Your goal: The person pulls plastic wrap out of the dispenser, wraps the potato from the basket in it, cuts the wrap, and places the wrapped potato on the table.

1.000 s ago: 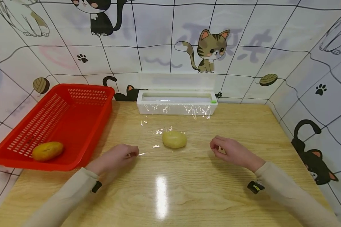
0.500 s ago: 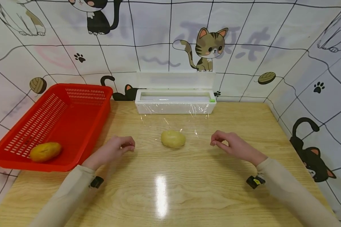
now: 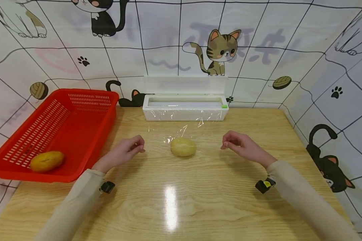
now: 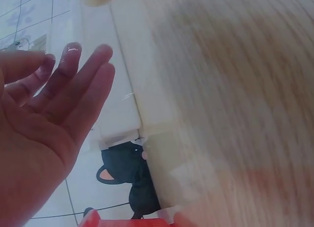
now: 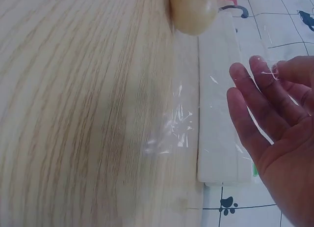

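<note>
A pale yellow oval [image 3: 183, 146], apparently a potato, lies on a wood-grain table [image 3: 214, 207] between a person's left hand [image 3: 123, 152] and right hand [image 3: 244, 145], touching neither. Its long axis runs from side to side, nearly along the line from one set of fingertips to the other, so that it sits to the right of the left grip and to the left of the right one. The gaps look about equal; neither hand can be called clearly nearer.

Both hands grip: thumb and forefinger meet at each side, pinching clear film [image 5: 182, 121] that catches the light in front of a white box [image 3: 185, 116]. The other fingers extend loosely in the wrist views. The box stands beyond the oval, against a cat-patterned wall covering [image 3: 157, 60], its length roughly parallel to the oval's. Whether the film rests on the oval or passes above it cannot be told. At the person's left, a red basket [image 3: 78, 124] holds a darker yellow oval [image 3: 47, 161].
</note>
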The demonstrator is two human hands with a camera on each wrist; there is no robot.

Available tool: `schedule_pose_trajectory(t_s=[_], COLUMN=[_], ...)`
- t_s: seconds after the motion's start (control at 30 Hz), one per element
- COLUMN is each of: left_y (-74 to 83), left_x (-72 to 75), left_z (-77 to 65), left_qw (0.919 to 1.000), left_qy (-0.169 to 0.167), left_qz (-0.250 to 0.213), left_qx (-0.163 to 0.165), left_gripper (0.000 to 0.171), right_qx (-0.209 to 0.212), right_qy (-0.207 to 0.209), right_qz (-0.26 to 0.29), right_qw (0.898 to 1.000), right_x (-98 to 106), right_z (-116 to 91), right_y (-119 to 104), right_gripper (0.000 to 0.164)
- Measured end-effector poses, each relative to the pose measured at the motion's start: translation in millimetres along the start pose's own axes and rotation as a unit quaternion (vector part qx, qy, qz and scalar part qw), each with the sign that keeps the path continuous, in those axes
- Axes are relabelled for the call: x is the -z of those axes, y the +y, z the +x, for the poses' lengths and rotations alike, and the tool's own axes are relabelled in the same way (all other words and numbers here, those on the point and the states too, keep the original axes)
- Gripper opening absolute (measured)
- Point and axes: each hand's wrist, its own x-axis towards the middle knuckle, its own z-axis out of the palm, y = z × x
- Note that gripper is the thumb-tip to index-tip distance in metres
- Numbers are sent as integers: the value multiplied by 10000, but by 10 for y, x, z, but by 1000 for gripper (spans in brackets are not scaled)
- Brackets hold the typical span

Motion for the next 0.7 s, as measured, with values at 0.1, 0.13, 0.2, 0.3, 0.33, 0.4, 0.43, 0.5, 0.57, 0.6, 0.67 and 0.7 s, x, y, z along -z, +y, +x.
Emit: schedule_pose_trajectory(t_s=[0.1, 0.13, 0.2, 0.3, 0.33, 0.4, 0.43, 0.5, 0.57, 0.6, 0.67, 0.7], left_y=[-34, -44, -57, -72, -77, -87, -102, -131, -158, -171, -182, -187], left_x=[-23, -31, -46, -74, -82, -98, -106, -115, -121, -124, -125, -126], left_z=[24, 31, 43, 68, 76, 96, 105, 127, 147, 156, 175, 182], left_qw=[9995, 9990, 9976, 9946, 9935, 9916, 9910, 9897, 9876, 9867, 9842, 9831], left_qy=[-38, -49, -67, -114, -130, -142, -138, -169, -212, -231, -283, -293], left_qz=[-147, -209, -358, -643, -712, -791, -825, -872, -966, -1008, -1126, -1176], left_qx=[285, 389, 581, 811, 881, 1012, 1041, 1120, 1219, 1252, 1334, 1373], left_gripper=[7, 7, 6, 4, 4, 4, 4, 4, 5, 6, 7, 7], right_qx=[-221, -284, -432, -648, -697, -750, -773, -793, -871, -932, -1073, -1154], right_qy=[-35, -49, -88, -140, -150, -154, -149, -129, -117, -117, -129, -136], right_qz=[380, 507, 779, 1050, 1113, 1140, 1127, 1122, 1134, 1137, 1139, 1137], right_qw=[9990, 9983, 9960, 9923, 9912, 9905, 9905, 9904, 9896, 9891, 9876, 9867], right_x=[-4, -8, -18, -38, -46, -62, -68, -85, -97, -104, -113, -116], right_z=[45, 59, 79, 94, 97, 103, 106, 118, 131, 138, 151, 158], right_y=[26, 41, 73, 122, 133, 153, 163, 182, 198, 203, 213, 215], right_gripper=[12, 13, 15, 16, 15, 14, 14, 13, 13, 13, 15, 16])
